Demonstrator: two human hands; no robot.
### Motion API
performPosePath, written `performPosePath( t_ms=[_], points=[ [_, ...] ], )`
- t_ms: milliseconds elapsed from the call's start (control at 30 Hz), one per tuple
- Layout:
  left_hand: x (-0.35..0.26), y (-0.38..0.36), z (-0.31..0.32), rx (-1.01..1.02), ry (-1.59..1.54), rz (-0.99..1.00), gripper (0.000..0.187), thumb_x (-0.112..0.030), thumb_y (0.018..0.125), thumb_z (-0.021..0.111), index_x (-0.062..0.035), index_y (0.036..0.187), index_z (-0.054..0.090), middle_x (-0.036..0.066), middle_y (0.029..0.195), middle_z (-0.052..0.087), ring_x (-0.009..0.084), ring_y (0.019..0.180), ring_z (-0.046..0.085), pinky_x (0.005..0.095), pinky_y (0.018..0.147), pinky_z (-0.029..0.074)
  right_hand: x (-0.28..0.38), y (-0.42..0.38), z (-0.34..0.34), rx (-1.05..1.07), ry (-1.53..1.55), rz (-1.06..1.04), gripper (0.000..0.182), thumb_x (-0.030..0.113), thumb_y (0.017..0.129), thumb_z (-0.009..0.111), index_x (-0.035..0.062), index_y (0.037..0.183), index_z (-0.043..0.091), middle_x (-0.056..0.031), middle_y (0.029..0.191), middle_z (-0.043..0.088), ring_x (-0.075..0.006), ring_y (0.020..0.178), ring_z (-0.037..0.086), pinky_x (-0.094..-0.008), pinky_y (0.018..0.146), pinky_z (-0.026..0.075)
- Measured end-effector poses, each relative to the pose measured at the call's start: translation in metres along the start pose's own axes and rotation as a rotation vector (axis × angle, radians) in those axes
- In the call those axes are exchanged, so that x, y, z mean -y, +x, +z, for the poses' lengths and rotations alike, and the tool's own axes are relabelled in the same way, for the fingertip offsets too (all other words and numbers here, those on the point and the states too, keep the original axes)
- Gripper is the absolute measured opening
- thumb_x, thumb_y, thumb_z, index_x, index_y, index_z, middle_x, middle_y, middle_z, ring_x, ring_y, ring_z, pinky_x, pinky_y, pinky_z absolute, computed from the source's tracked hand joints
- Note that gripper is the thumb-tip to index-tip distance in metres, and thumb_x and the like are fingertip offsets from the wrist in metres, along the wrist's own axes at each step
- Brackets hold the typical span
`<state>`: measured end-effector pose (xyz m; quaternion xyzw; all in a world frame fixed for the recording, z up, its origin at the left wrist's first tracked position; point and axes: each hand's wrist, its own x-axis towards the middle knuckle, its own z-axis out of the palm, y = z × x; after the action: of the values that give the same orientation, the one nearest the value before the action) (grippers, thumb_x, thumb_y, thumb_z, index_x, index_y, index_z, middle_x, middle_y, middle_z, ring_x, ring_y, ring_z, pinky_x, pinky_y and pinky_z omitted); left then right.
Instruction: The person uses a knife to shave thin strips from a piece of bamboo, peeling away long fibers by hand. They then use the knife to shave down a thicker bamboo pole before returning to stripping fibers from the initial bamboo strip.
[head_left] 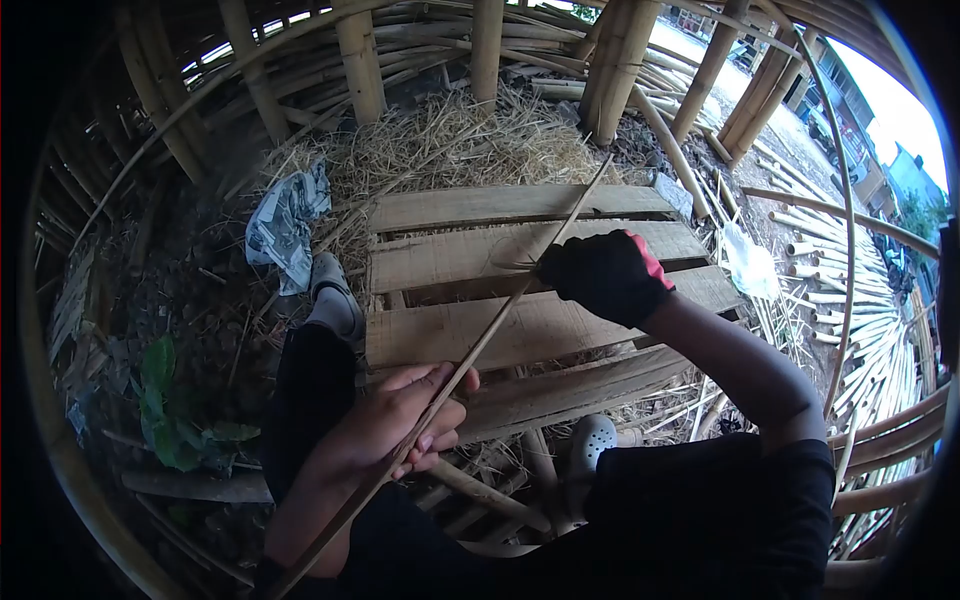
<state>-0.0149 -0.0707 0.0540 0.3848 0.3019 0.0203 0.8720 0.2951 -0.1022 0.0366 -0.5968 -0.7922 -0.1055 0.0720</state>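
Note:
A long thin bamboo strip (500,318) runs slantwise from the lower left, over the slatted wooden bench, to a narrow far end. My bare left hand (415,415) is closed round its lower part, with the thumb along it. My right hand (605,278), in a black and red glove, is closed in a fist beside the strip's upper half. Whatever that fist grips is hidden by the glove. A thin pale curl, like a shaving (515,263), shows at the strip just left of the glove.
The slatted bench (440,335) stands before me, between my feet. Straw (450,150) is heaped behind it, near upright bamboo posts (360,65). A crumpled printed sheet (290,225) lies at left. Many cut bamboo poles (870,350) lie at right.

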Motion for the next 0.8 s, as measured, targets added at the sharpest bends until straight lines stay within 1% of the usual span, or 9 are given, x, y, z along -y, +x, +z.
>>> performPosePath(
  t_ms=[33, 200, 367, 433, 500, 567, 667, 767, 800],
  points=[
    [0.0, 0.003, 0.0, 0.005, 0.001, -0.003, 0.029, -0.034, 0.108, 0.035, -0.0081, 0.111, 0.049, -0.003, 0.052, 0.036, 0.0044, 0.036, 0.03, 0.019, 0.031, 0.029, -0.013, 0.004, 0.004, 0.048, -0.133, -0.044, 0.013, 0.028, 0.091, 0.061, 0.0166, 0.093, 0.065, -0.0006, 0.072, 0.067, -0.0204, 0.065, 0.068, -0.0356, 0.051, 0.051],
    [0.0, 0.006, -0.002, -0.055, 0.054, 0.002, 0.03, -0.033, 0.108, 0.035, -0.0076, 0.112, 0.05, -0.003, 0.051, 0.036, 0.0042, 0.035, 0.029, 0.019, 0.03, 0.028, 0.024, -0.004, 0.001, -0.068, -0.002, -0.08, 0.012, 0.027, 0.089, 0.062, 0.0155, 0.092, 0.063, -0.0005, 0.078, 0.067, -0.021, 0.066, 0.068, -0.0365, 0.052, 0.052],
    [0.0, 0.001, -0.006, 0.019, -0.012, 0.029, 0.031, -0.033, 0.108, 0.033, -0.0068, 0.113, 0.049, -0.003, 0.052, 0.036, 0.0043, 0.036, 0.03, 0.019, 0.031, 0.03, -0.031, 0.006, 0.018, -0.055, -0.059, -0.066, 0.015, 0.031, 0.09, 0.061, 0.0185, 0.095, 0.069, 0.0013, 0.079, 0.07, -0.0188, 0.067, 0.068, -0.0354, 0.054, 0.053],
    [-0.002, 0.008, -0.006, -0.019, 0.086, 0.011, 0.033, -0.034, 0.108, 0.032, -0.0051, 0.114, 0.048, -0.004, 0.055, 0.035, 0.0036, 0.039, 0.034, 0.017, 0.034, 0.034, -0.009, 0.007, 0.011, 0.09, -0.166, 0.022, 0.013, 0.029, 0.089, 0.062, 0.0193, 0.096, 0.07, 0.0018, 0.081, 0.071, -0.0186, 0.066, 0.068, -0.0346, 0.054, 0.054],
    [0.0, 0.005, -0.007, -0.011, 0.084, 0.012, 0.033, -0.035, 0.108, 0.033, -0.0057, 0.114, 0.048, -0.004, 0.055, 0.034, 0.0034, 0.04, 0.034, 0.0172, 0.034, 0.034, 0.016, -0.003, 0.004, -0.104, 0.062, -0.093, 0.012, 0.027, 0.09, 0.062, 0.0203, 0.096, 0.07, 0.0034, 0.075, 0.068, -0.0177, 0.06, 0.067, -0.0333, 0.052, 0.053],
    [0.004, 0.001, -0.001, 0.0, 0.044, -0.011, 0.033, -0.035, 0.108, 0.033, -0.0064, 0.114, 0.048, -0.005, 0.055, 0.034, 0.0032, 0.042, 0.033, 0.0175, 0.036, 0.034, 0.005, -0.002, 0.007, -0.064, 0.136, -0.155, 0.012, 0.029, 0.091, 0.061, 0.02, 0.094, 0.069, 0.0032, 0.073, 0.067, -0.018, 0.059, 0.066, -0.0323, 0.05, 0.052],
    [0.002, 0.004, 0.007, -0.043, 0.006, -0.018, 0.033, -0.034, 0.109, 0.031, -0.0063, 0.113, 0.047, -0.003, 0.052, 0.035, 0.0043, 0.037, 0.029, 0.0191, 0.031, 0.03, -0.048, 0.009, 0.014, 0.073, -0.185, -0.022, 0.009, 0.024, 0.091, 0.061, 0.0197, 0.094, 0.068, 0.0032, 0.075, 0.067, -0.0177, 0.065, 0.067, -0.0341, 0.056, 0.053],
    [0.001, 0.009, 0.003, -0.041, 0.031, -0.003, 0.033, -0.035, 0.109, 0.03, -0.0059, 0.113, 0.047, -0.004, 0.052, 0.034, 0.0043, 0.037, 0.03, 0.0192, 0.031, 0.03, -0.045, 0.006, 0.027, -0.052, -0.169, -0.107, 0.009, 0.024, 0.09, 0.06, 0.0202, 0.093, 0.068, 0.0028, 0.075, 0.067, -0.0179, 0.067, 0.068, -0.0354, 0.058, 0.053],
    [0.0, 0.01, 0.002, -0.034, 0.055, -0.01, 0.033, -0.035, 0.109, 0.03, -0.0058, 0.114, 0.046, -0.004, 0.052, 0.034, 0.0044, 0.037, 0.03, 0.0193, 0.031, 0.03, -0.011, 0.007, 0.002, 0.093, -0.03, 0.07, 0.009, 0.026, 0.087, 0.063, 0.0202, 0.093, 0.067, 0.0017, 0.076, 0.067, -0.0191, 0.066, 0.068, -0.0357, 0.057, 0.053]
  ],
)
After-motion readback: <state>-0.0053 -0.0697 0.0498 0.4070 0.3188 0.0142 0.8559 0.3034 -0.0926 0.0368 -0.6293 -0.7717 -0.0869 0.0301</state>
